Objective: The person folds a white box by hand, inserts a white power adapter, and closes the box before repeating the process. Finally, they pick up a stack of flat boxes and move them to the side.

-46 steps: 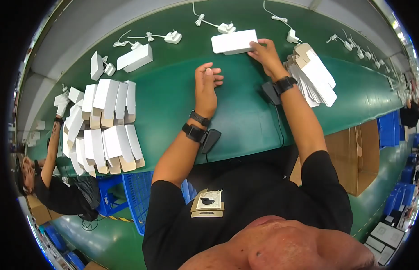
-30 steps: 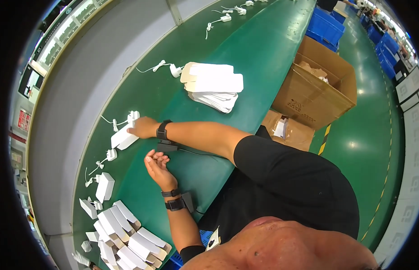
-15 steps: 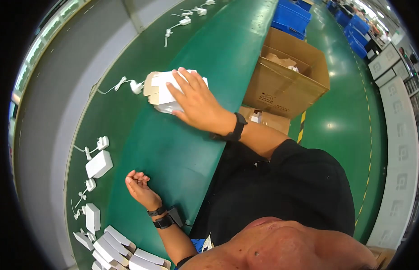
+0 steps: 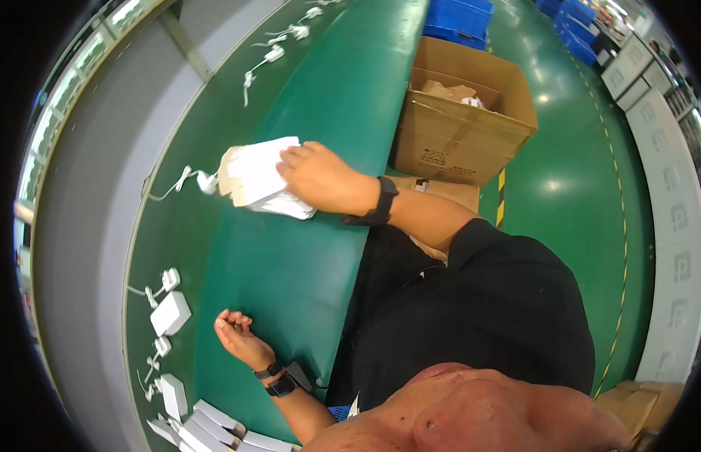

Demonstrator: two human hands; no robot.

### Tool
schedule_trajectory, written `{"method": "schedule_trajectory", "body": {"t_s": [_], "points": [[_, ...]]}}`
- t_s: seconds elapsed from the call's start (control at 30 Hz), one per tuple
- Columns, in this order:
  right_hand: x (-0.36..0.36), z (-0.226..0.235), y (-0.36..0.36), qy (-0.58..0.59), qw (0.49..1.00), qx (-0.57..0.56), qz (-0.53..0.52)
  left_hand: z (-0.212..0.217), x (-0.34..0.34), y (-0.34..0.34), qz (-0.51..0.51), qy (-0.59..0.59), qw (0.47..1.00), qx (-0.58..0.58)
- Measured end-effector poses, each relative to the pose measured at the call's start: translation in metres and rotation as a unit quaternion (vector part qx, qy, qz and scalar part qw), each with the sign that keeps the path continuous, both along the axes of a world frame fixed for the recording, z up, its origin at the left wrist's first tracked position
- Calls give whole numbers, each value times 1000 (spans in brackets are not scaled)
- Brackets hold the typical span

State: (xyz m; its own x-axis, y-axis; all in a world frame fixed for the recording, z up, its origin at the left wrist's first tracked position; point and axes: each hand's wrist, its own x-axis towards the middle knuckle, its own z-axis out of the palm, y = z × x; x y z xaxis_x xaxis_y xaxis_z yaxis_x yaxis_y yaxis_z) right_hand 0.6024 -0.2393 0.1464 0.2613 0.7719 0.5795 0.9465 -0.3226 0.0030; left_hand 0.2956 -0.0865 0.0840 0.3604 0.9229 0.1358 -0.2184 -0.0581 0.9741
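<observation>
While the right hand (image 4: 320,179) rests on flattened white cartons (image 4: 252,169) stacked on the bench (image 4: 275,264), its grip unclear, the left hand (image 4: 242,340) curls loosely, empty. Picking one seems the step; separating it calls for a pinch.

A stack of white cartons (image 4: 258,167), seemingly flattened, lies fanned on the green table (image 4: 286,260), tan flaps (image 4: 227,179) leftward.

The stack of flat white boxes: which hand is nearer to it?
Right: the right hand is on the stack; the left hand is apart from it, lower in the picture.
</observation>
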Motion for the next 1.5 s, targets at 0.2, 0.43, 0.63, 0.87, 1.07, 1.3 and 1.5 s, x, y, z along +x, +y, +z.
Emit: {"method": "schedule_trajectory", "body": {"t_s": [0.2,0.43,0.63,0.87,1.07,1.3,1.5], "points": [[3,10,-5,-94,994,57,16,11,-2,-26,-17,-7,1000,10],[-4,15,-30,-136,989,13,53,13,-2,-49,3,-11,1000,0],[-8,37,-16,-166,977,125,58,14,-4,-32,-14,-4,1000,13],[-86,30,25,-18,927,231,296,28,13,-40,-88,-53,979,176],[-172,-25,60,114,882,158,429,26,-2,-30,-122,-114,979,113],[-187,-24,69,272,819,95,496,13,-29,-13,-142,-93,984,53],[-154,21,77,457,773,24,439,-18,-58,0,-240,-78,967,-28]]}}
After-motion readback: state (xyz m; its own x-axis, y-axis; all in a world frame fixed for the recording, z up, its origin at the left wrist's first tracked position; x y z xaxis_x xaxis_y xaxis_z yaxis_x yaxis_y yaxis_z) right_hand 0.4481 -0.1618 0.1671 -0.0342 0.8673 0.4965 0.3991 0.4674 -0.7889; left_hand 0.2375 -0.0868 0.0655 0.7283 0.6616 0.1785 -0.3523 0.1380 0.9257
